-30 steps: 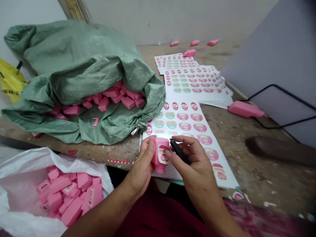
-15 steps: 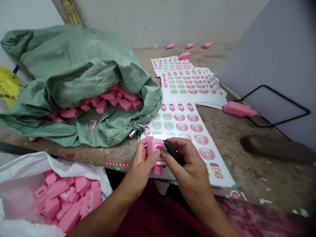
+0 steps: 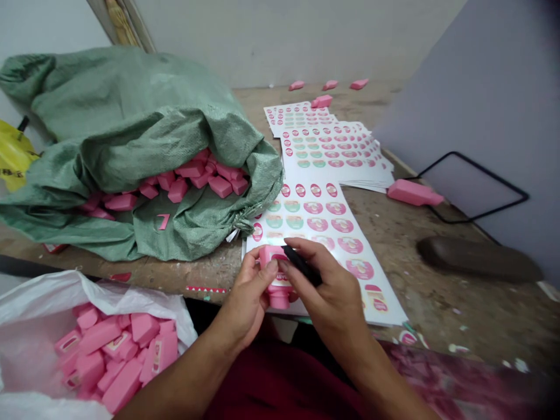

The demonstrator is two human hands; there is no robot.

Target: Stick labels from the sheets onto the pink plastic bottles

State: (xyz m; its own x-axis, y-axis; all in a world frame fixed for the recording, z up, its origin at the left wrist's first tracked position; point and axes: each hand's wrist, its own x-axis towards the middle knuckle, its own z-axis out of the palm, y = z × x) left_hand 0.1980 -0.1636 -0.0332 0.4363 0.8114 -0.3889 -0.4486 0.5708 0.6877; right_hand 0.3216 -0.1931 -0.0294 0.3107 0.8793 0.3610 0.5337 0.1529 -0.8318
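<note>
"Starting near the left corner of the surface (image 3: 406, 233): what to note?"

"White plastic bag (image 3: 26, 303) gaping below the near edge, with pink bottles (image 3: 102, 332) piled inside, some labelled. Beyond it, across the left part of the surface, a green woven sack (image 3: 131, 87), open on more pink bottles (image 3: 190, 169)."

"And further right, at the middle of the near edge?"

"Left hand (image 3: 245, 297) clasping a pink plastic bottle (image 3: 279, 298) by its side, thumb across the front, neck towards the wearer. Right hand (image 3: 339, 291) with thumb at the label (image 3: 280, 277), fingers closed round a black pen-like tool (image 3: 304, 268). Pen or cutter? Cannot tell."

"Which step in hand, then?"

"Probably smoothing or settling the label on the bottle's face; hard to confirm under the thumbs. Calls for a firm left-hand hold, even thumb pressure, and the tool's tip clear of the label."

"Behind and right of the hands?"

"Label sheet (image 3: 324, 216) reaching back from the near edge, then overlapping sheets (image 3: 367, 176) with a small pink bottle (image 3: 321, 101) on top; three more (image 3: 330, 85) by the far edge. Towards the right edge, a lone pink bottle (image 3: 413, 192) lying beside a black wire frame (image 3: 455, 153)."
</note>
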